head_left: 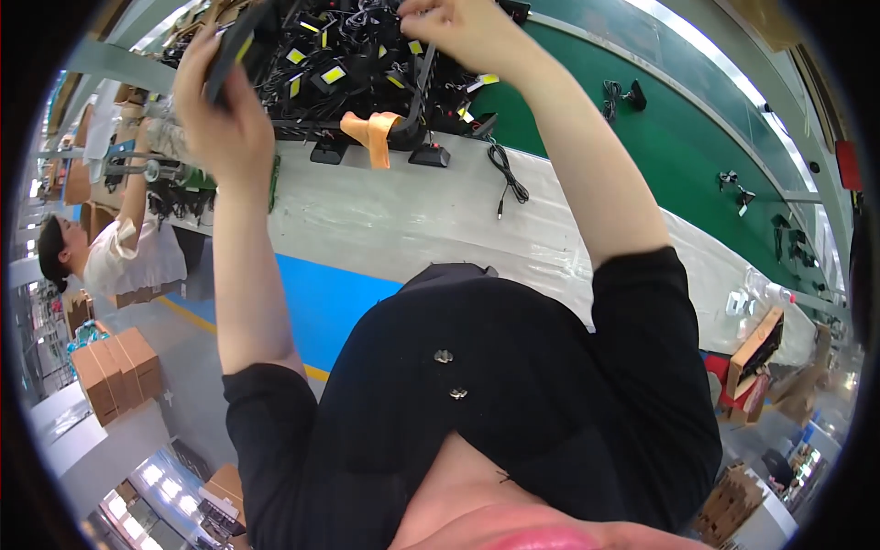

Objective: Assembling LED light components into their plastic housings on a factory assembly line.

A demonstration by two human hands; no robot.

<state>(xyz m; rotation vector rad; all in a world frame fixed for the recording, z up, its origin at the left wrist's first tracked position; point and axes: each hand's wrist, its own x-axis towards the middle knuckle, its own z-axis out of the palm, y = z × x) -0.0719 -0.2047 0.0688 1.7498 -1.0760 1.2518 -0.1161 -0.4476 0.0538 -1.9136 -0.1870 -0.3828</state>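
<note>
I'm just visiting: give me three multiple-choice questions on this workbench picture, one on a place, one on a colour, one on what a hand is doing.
1. Where does the loose black cable lie?
A. on the pale bench top
B. on the blue floor strip
C. in a brown cardboard box

2. What colour is the long belt surface behind the bench?
A. red
B. green
C. yellow

3. What is the left hand doing?
A. resting flat and empty
B. gripping a flat black device with a yellow strip
C. pointing at a co-worker

Answers: 1 A, the cable rests on the pale bench top. 2 B, the belt is plainly green. 3 B, the fingers wrap the device.
</note>
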